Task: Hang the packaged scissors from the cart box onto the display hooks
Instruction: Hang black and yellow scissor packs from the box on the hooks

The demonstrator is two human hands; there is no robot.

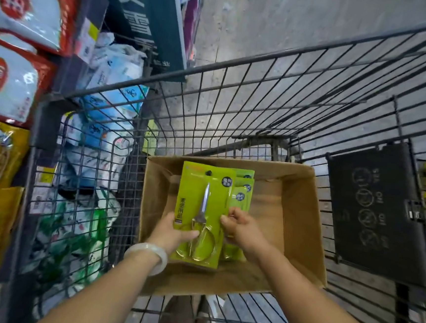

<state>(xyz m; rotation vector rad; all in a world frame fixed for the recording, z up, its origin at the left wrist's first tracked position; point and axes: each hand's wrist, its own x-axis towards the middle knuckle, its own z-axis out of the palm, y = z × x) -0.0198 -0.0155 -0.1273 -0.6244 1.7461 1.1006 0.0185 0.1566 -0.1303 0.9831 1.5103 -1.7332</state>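
Standing by the cart (240,71), I see both hands down in the cardboard box (291,219), working on the top pack of scissors (202,212), a green card with gold-handled scissors lying face up on a small stack of packs (243,189). The left hand (172,232) grips the card's left edge, thumb across the front near the handles; the right hand (239,228) has its fingers curled at the right edge, pinching either this card or the one beneath, and I cannot tell which. To do this well, I'd say peel the top pack free of the others first, keep it flat so the ones below don't drag along, and lift it with the hang hole (208,172) at the far end pointing up, ready for a hook. A grip low on the card leaves that hole clear. The display hooks themselves are nowhere in sight; only shelves of bagged goods (21,10) show on the left. How many packs remain in the stack is hard to judge, since the top card covers most of them, and the small print on the card is unreadable.
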